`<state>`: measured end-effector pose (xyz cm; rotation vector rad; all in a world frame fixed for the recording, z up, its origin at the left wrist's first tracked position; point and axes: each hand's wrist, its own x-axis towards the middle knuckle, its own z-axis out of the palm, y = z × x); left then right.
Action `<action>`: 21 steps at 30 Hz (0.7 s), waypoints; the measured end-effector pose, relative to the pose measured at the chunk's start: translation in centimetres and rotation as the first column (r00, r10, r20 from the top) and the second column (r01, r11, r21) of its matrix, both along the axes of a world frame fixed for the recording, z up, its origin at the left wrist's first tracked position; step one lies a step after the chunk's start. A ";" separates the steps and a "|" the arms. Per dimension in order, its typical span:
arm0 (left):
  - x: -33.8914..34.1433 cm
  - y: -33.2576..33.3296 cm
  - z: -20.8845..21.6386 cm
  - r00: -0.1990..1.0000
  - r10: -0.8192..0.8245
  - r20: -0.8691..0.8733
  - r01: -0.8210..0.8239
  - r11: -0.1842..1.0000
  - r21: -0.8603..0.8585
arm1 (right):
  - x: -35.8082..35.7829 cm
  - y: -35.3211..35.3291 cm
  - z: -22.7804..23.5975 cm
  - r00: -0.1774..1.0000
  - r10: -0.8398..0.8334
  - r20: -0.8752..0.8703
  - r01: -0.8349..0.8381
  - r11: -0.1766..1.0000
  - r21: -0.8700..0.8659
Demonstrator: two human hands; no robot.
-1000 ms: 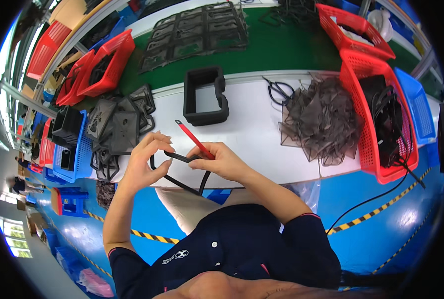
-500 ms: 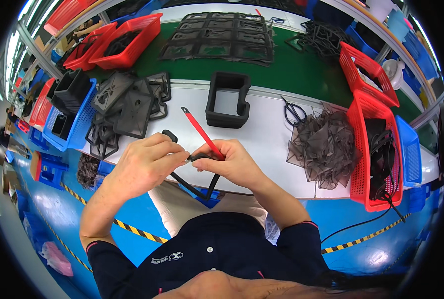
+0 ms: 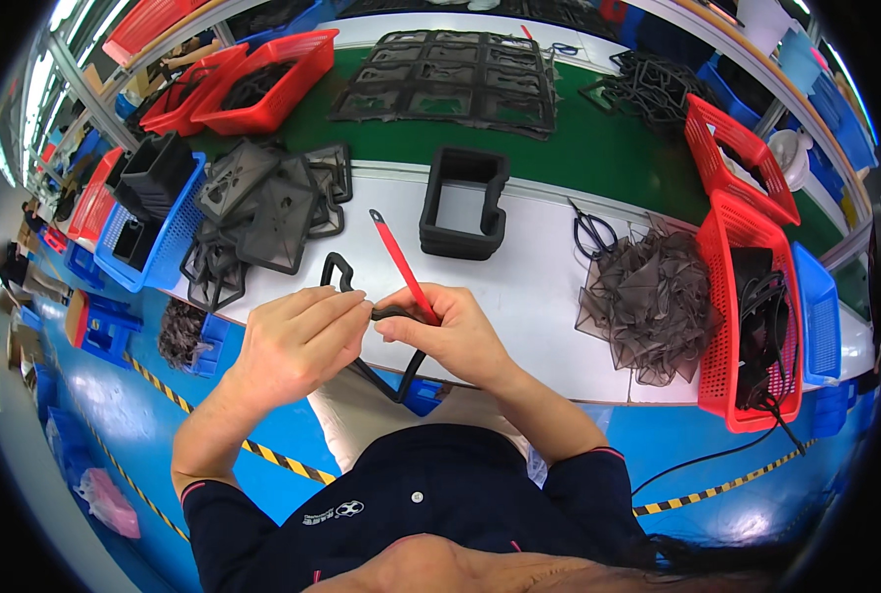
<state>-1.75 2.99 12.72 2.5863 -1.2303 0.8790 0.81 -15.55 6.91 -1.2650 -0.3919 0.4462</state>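
Note:
Both my hands hold a thin black frame over the near edge of the white table. My left hand pinches one side of it; a looped end of the frame sticks out beyond those fingers. My right hand is closed on the same frame close to the left fingertips. A slim red tool with a grey, holed end also lies in the right hand, pointing away from me. Beyond the hands stands a stack of black frames. The pinched spot itself is partly covered by my fingers.
At left lie mesh-covered black frames beside a blue basket. To the right are scissors, a heap of dark sheer mesh scraps and a red basket. A sheet of joined frames rests on the green surface.
The held frame has turned, so more of its looped end shows past my left hand. My left fingers now lie straighter along it. The whole view has shifted slightly.

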 end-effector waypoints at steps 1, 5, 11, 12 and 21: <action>0.1 -0.1 -0.4 1.000 0.016 0.024 -0.014 0.998 -0.058 | 0.1 0.0 -0.1 1.000 0.001 -0.006 0.000 0.999 0.033; -0.1 -0.6 -1.8 0.994 0.101 0.038 -0.088 0.962 -0.257 | -0.1 0.6 -1.0 0.999 -0.034 0.001 0.034 0.994 0.108; -0.6 -0.5 -2.4 0.980 0.167 0.107 -0.118 0.924 -0.364 | -0.1 1.1 -1.1 0.999 0.025 0.037 -0.029 0.994 0.107; -0.7 -0.5 -2.5 0.979 0.172 0.109 -0.122 0.923 -0.366 | -0.1 1.2 -1.1 0.999 0.030 0.040 -0.034 0.994 0.104; -0.9 1.2 -2.9 0.961 0.275 0.017 -0.225 0.818 -0.529 | -0.2 1.3 -1.2 0.997 0.074 -0.003 -0.072 0.985 0.157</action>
